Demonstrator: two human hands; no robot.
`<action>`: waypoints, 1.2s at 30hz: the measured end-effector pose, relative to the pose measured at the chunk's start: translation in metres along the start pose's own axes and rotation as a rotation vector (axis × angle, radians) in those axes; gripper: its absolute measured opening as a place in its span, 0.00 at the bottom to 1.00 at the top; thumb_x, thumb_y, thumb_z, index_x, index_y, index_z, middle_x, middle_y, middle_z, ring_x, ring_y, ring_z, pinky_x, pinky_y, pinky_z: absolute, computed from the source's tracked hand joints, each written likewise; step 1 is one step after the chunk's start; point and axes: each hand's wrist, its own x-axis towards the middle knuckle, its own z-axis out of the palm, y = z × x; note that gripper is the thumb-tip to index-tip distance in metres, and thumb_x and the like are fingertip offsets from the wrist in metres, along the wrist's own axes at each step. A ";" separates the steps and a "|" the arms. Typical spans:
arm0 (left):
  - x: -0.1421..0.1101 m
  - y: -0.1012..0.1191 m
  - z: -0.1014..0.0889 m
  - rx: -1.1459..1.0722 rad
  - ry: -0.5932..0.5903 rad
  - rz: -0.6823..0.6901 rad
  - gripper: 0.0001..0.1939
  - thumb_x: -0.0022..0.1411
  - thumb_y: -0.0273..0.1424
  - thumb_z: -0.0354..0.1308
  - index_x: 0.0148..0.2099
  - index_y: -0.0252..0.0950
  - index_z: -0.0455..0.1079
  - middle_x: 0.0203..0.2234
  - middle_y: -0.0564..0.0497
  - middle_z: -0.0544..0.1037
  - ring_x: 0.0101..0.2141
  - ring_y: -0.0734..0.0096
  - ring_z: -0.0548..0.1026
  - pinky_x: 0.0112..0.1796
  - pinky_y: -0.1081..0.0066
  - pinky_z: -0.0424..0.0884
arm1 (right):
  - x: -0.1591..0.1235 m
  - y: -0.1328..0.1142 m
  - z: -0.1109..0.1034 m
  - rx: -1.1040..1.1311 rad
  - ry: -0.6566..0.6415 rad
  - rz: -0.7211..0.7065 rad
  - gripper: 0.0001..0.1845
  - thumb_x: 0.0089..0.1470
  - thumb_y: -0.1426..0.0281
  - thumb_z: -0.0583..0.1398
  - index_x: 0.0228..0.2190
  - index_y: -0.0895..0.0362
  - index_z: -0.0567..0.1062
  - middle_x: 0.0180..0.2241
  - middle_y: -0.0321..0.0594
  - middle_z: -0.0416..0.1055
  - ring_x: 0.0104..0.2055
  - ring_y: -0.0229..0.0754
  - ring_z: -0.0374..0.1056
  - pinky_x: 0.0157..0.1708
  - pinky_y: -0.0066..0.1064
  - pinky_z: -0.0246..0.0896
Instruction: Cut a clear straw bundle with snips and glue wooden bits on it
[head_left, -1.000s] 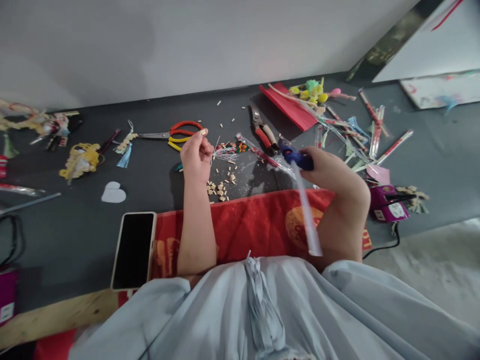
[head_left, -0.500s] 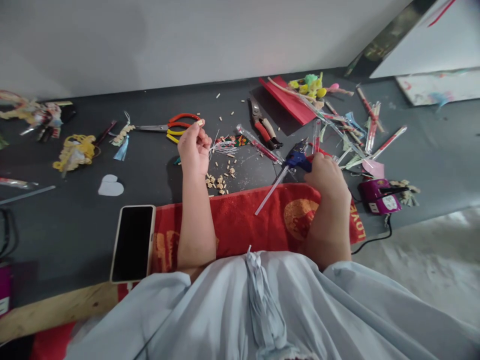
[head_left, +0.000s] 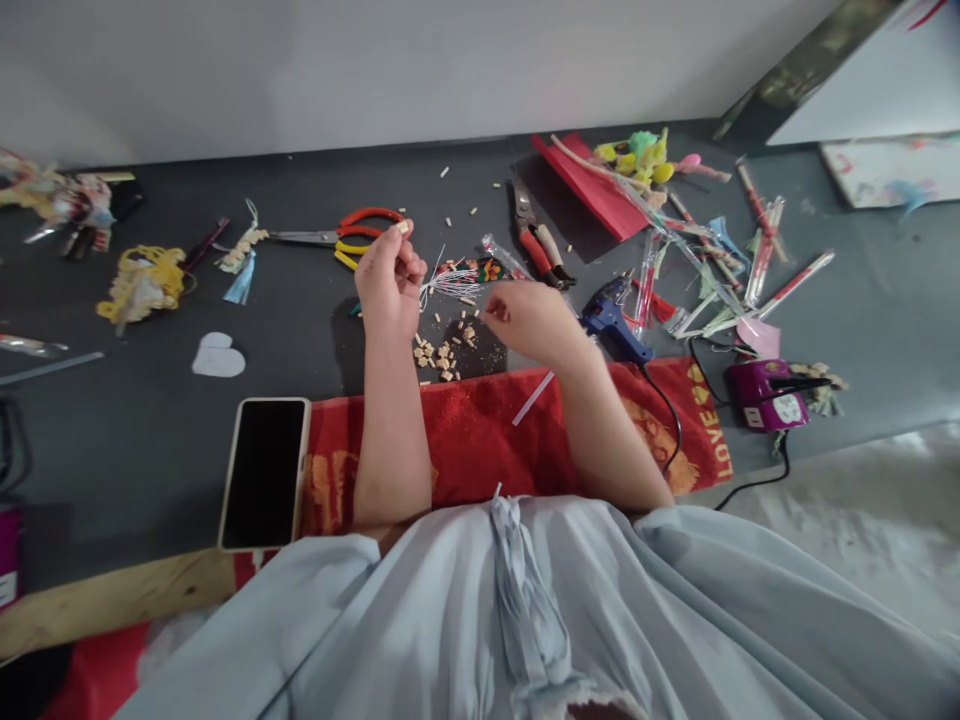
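Observation:
My left hand (head_left: 390, 275) is raised, pinching a small pale wooden piece (head_left: 403, 228) between thumb and fingertips. Loosely bent, with a gap at the fingers, my right hand (head_left: 536, 320) hovers beside a pile of small wooden pieces (head_left: 444, 358); I see nothing in it. To its right a blue glue gun (head_left: 611, 315) lies on the table, and a translucent glue stick (head_left: 532, 398) shows partly below the right wrist. Scissors (head_left: 352, 235) with orange and yellow handles lie behind my left hand. A bundle of white strings (head_left: 454, 285) is between the hands.
A red towel (head_left: 480, 440) covers the table's near edge, with a phone (head_left: 266, 475) on its left. Pliers (head_left: 536, 240), red paper (head_left: 592, 185) and wrapped sticks (head_left: 765, 250) lie toward the back and right. A purple box (head_left: 765, 395) stands right; a paper heart (head_left: 217, 357) lies left.
My right hand has let go of the glue gun and moved left toward the wooden pieces. The glue gun now lies on the table. My left hand still holds its piece.

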 end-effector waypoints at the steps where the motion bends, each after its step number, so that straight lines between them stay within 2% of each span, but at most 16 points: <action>1: 0.000 0.001 0.000 0.007 0.006 -0.001 0.09 0.61 0.29 0.56 0.27 0.37 0.71 0.16 0.58 0.61 0.17 0.84 0.59 0.23 0.76 0.60 | 0.006 -0.006 0.006 0.000 -0.017 -0.017 0.10 0.51 0.71 0.53 0.32 0.57 0.74 0.34 0.45 0.75 0.36 0.46 0.67 0.35 0.34 0.56; 4: -0.002 0.003 0.003 -0.009 0.014 -0.012 0.11 0.63 0.27 0.53 0.27 0.36 0.70 0.15 0.58 0.61 0.17 0.85 0.59 0.23 0.76 0.59 | 0.021 -0.019 0.018 -0.002 -0.060 -0.063 0.12 0.51 0.72 0.53 0.34 0.58 0.74 0.36 0.46 0.75 0.37 0.47 0.68 0.36 0.35 0.57; 10: -0.004 0.005 0.005 -0.047 0.003 -0.014 0.16 0.66 0.25 0.47 0.27 0.33 0.70 0.15 0.58 0.60 0.17 0.86 0.58 0.22 0.76 0.56 | 0.037 -0.032 0.031 -0.045 -0.090 -0.095 0.14 0.54 0.67 0.53 0.36 0.61 0.75 0.38 0.52 0.75 0.40 0.52 0.69 0.37 0.39 0.61; 12: -0.003 0.004 0.003 -0.041 -0.003 -0.005 0.15 0.66 0.25 0.48 0.27 0.34 0.70 0.15 0.58 0.60 0.17 0.86 0.57 0.23 0.75 0.56 | 0.039 -0.035 0.034 -0.055 -0.093 -0.083 0.15 0.54 0.66 0.54 0.37 0.62 0.75 0.39 0.53 0.74 0.40 0.52 0.69 0.38 0.40 0.61; 17: -0.001 0.001 -0.001 0.050 -0.010 0.014 0.10 0.60 0.32 0.58 0.26 0.40 0.71 0.15 0.56 0.62 0.18 0.80 0.61 0.25 0.71 0.58 | 0.042 -0.040 0.039 -0.082 -0.098 -0.092 0.15 0.54 0.69 0.53 0.37 0.63 0.75 0.39 0.54 0.74 0.40 0.52 0.69 0.38 0.39 0.61; 19: -0.002 0.002 0.000 0.052 0.003 0.012 0.10 0.61 0.32 0.57 0.26 0.40 0.71 0.15 0.56 0.63 0.19 0.79 0.60 0.24 0.72 0.57 | 0.043 -0.042 0.039 -0.089 -0.099 -0.095 0.14 0.52 0.71 0.53 0.36 0.63 0.75 0.39 0.54 0.75 0.40 0.53 0.70 0.38 0.38 0.61; 23: -0.005 0.005 0.004 -0.039 0.001 0.010 0.12 0.63 0.26 0.51 0.28 0.34 0.71 0.16 0.57 0.61 0.18 0.84 0.58 0.23 0.75 0.56 | 0.044 -0.040 0.038 -0.055 -0.064 -0.088 0.13 0.49 0.73 0.53 0.34 0.62 0.75 0.36 0.52 0.75 0.39 0.51 0.70 0.36 0.36 0.59; 27: -0.005 0.004 0.003 -0.055 -0.015 0.004 0.12 0.64 0.26 0.50 0.29 0.32 0.70 0.17 0.57 0.60 0.19 0.84 0.58 0.24 0.74 0.55 | 0.041 -0.028 0.032 0.172 0.042 -0.080 0.08 0.49 0.72 0.54 0.29 0.60 0.72 0.30 0.45 0.73 0.34 0.44 0.67 0.34 0.34 0.58; 30: -0.004 0.000 0.002 -0.029 -0.040 0.017 0.12 0.64 0.26 0.51 0.29 0.34 0.71 0.18 0.56 0.61 0.20 0.84 0.58 0.26 0.72 0.56 | 0.039 -0.016 0.029 0.550 0.089 -0.160 0.05 0.52 0.69 0.56 0.28 0.58 0.69 0.26 0.37 0.69 0.28 0.37 0.64 0.31 0.30 0.58; 33: -0.004 -0.005 0.000 0.005 -0.085 0.017 0.12 0.64 0.26 0.51 0.28 0.35 0.72 0.17 0.57 0.62 0.19 0.84 0.57 0.25 0.72 0.56 | 0.038 -0.008 0.027 0.920 0.124 -0.273 0.08 0.55 0.65 0.56 0.29 0.57 0.67 0.26 0.34 0.65 0.27 0.33 0.61 0.29 0.27 0.58; 36: -0.004 -0.008 -0.002 0.066 -0.145 0.034 0.10 0.61 0.28 0.54 0.27 0.36 0.72 0.15 0.58 0.62 0.18 0.83 0.58 0.24 0.73 0.57 | 0.038 -0.006 0.024 1.061 0.205 -0.370 0.13 0.55 0.59 0.58 0.30 0.57 0.67 0.28 0.34 0.64 0.28 0.31 0.60 0.29 0.26 0.57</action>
